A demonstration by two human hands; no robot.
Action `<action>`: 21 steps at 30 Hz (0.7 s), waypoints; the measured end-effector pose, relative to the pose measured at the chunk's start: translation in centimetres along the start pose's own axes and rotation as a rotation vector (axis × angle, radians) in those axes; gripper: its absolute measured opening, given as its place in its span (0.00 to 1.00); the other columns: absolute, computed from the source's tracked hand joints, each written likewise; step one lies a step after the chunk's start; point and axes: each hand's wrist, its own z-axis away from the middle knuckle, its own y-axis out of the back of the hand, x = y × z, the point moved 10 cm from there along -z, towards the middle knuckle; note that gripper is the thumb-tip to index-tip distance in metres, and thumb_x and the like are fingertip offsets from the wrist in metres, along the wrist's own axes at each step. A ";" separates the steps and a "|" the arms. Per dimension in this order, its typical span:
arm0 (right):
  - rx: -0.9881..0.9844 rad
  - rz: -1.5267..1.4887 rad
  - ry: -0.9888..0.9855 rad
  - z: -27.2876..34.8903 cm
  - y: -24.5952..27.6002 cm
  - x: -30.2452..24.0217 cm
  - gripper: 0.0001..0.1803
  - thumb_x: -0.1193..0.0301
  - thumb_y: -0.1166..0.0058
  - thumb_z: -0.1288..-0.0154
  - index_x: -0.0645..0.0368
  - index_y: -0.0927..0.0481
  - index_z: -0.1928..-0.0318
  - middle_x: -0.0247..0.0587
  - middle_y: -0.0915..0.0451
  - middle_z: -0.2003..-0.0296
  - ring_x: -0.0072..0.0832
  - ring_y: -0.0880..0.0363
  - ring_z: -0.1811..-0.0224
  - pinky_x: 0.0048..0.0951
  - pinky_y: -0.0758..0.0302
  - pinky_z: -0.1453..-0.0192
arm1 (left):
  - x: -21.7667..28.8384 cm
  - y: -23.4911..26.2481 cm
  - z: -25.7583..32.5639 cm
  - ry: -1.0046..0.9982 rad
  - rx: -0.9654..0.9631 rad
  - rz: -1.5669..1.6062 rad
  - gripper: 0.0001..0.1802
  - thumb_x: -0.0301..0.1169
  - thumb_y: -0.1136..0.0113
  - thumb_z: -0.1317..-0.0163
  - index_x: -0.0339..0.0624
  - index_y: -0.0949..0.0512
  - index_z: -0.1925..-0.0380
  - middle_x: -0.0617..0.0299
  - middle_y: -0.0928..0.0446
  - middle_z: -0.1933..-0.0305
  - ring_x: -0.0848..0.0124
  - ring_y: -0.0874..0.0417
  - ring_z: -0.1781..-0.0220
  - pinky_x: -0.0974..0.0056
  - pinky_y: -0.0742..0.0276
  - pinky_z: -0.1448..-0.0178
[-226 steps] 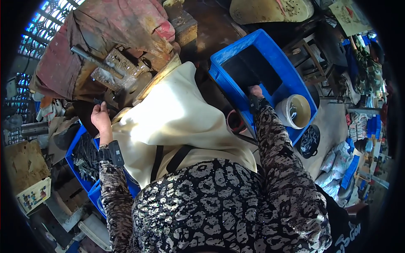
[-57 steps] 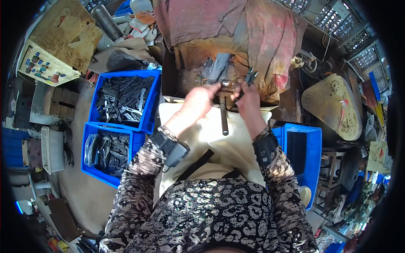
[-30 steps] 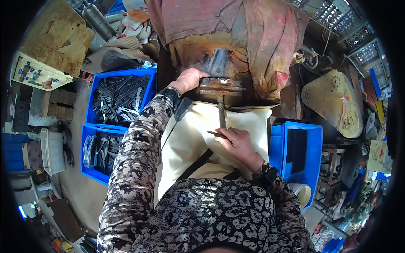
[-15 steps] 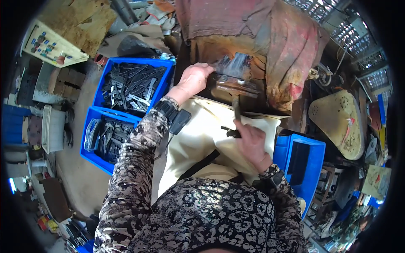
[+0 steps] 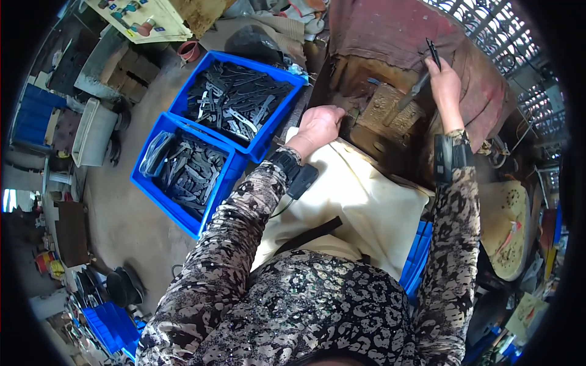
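My left hand (image 5: 316, 129) is closed at the near left edge of a rusty machine bed (image 5: 378, 143). Whatever its curled fingers hold, if anything, is hidden. At the upper right, my right hand (image 5: 447, 90) is closed around the end of a rod-like metal handle (image 5: 415, 91). The handle slants down to a rough, rusty metal block (image 5: 390, 110) in the bed. A slim black forked piece (image 5: 433, 52) sticks up from the same hand. Behind the bed hangs a stained reddish cloth (image 5: 397, 36). A cream apron (image 5: 342, 195) covers my lap.
Left of me, a blue bin (image 5: 210, 56) holds many flat dark metal pieces. A second blue bin (image 5: 141, 190) with similar pieces overlaps its near side. Another blue bin (image 5: 419, 253) is partly hidden by my right arm. A control box with knobs (image 5: 152, 21) stands far left.
My right hand has swung up and right from near my lap, and the handle now points that way. The smoke-like grey haze over the bed is gone. The view has shifted.
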 end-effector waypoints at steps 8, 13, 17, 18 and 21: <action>-0.102 0.087 0.032 -4.6 -3.4 3.1 0.23 0.51 0.50 0.34 0.53 0.20 0.49 0.50 0.17 0.62 0.44 0.20 0.55 0.37 0.28 0.52 | -0.7 -0.8 0.1 0.041 -0.108 -0.007 0.07 0.29 0.46 0.45 0.44 0.19 0.69 0.52 0.20 0.67 0.52 0.19 0.62 0.51 0.23 0.57; -0.135 0.080 0.020 -5.5 -4.0 3.7 0.23 0.51 0.50 0.34 0.54 0.20 0.49 0.50 0.17 0.61 0.45 0.20 0.54 0.37 0.28 0.51 | -1.2 -1.5 0.2 0.048 -0.139 -0.002 0.08 0.29 0.45 0.45 0.44 0.18 0.68 0.52 0.20 0.68 0.51 0.19 0.61 0.50 0.24 0.57; -0.146 0.079 0.002 -5.4 -3.6 3.9 0.23 0.51 0.49 0.34 0.54 0.20 0.49 0.51 0.17 0.61 0.45 0.20 0.54 0.36 0.28 0.51 | -1.1 -1.6 -0.2 0.047 -0.151 0.001 0.08 0.28 0.45 0.45 0.43 0.18 0.68 0.53 0.20 0.67 0.52 0.19 0.60 0.52 0.24 0.57; -0.070 0.079 0.007 -4.8 -2.5 4.2 0.24 0.51 0.49 0.34 0.56 0.20 0.49 0.49 0.17 0.62 0.42 0.20 0.56 0.35 0.28 0.51 | -0.9 -1.8 -0.4 0.038 -0.152 0.005 0.08 0.28 0.45 0.45 0.43 0.18 0.68 0.53 0.20 0.67 0.52 0.19 0.60 0.52 0.24 0.57; 0.063 -0.020 0.013 -0.9 -1.1 2.1 0.25 0.53 0.48 0.33 0.61 0.21 0.50 0.45 0.17 0.64 0.34 0.20 0.59 0.31 0.29 0.51 | -0.7 -0.6 0.1 -0.061 -0.054 0.098 0.08 0.24 0.44 0.45 0.42 0.18 0.66 0.53 0.20 0.65 0.53 0.19 0.61 0.55 0.22 0.57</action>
